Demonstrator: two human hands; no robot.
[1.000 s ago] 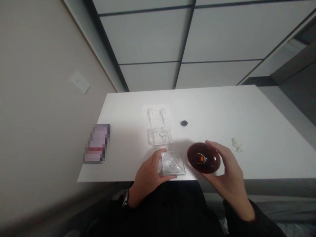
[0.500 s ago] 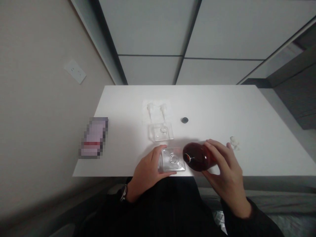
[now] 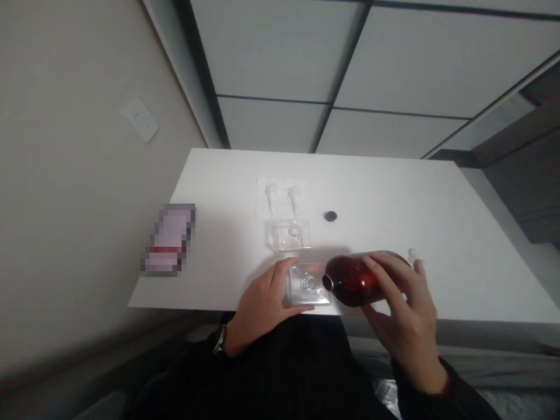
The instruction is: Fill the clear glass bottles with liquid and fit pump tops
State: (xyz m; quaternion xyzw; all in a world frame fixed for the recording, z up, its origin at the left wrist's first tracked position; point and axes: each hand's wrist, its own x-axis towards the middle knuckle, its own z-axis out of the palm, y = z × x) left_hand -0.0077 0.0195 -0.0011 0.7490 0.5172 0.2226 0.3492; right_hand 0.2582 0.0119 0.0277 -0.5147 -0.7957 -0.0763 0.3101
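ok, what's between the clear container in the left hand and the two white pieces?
A second clear container, on the white table just beyond the one in the left hand; shows in the head view.

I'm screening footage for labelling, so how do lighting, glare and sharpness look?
Head view: dim light, soft shadows on the white rectangular tabletop; head view: small highlights on the glossy dark-red rounded bottle; head view: two small whitish pieces look soft-edged, and a pinkish rectangular object is pixelated.

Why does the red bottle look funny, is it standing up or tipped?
Tipped: the red bottle is held nearly sideways in the right hand, its mouth pointing toward the clear container.
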